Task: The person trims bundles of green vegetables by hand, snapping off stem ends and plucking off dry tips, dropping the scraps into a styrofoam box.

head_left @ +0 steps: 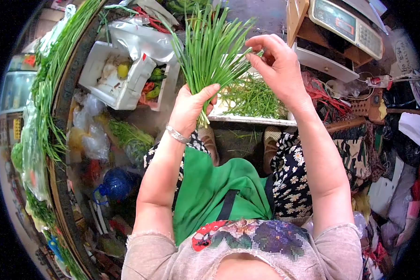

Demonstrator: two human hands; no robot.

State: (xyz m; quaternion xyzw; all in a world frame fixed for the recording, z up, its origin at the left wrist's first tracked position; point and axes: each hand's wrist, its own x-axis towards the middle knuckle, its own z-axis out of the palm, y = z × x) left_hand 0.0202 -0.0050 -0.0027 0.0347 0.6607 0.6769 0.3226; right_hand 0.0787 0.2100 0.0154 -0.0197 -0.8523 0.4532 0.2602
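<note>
My left hand [193, 105] is closed around the lower stems of a bunch of garlic chives [212, 53], whose long flat leaves fan out upward. The pale cut ends stick out below my fist. At the right edge of the bunch is my right hand [280, 70], its fingers curled in and its thumb and forefinger close to the leaf tips. Whether a leaf is caught between those fingers I cannot make out. Beneath both hands, a white foam tray [247, 120] holds loose green trimmings [256, 98].
At the left stands a white foam box [100, 86] with scraps inside. A ledge [65, 79] piled with greens curves along the far left. A blue plastic jug [119, 184] sits low at left. A digital scale [347, 25] rests on a wooden stand at upper right, above a drawer [326, 65].
</note>
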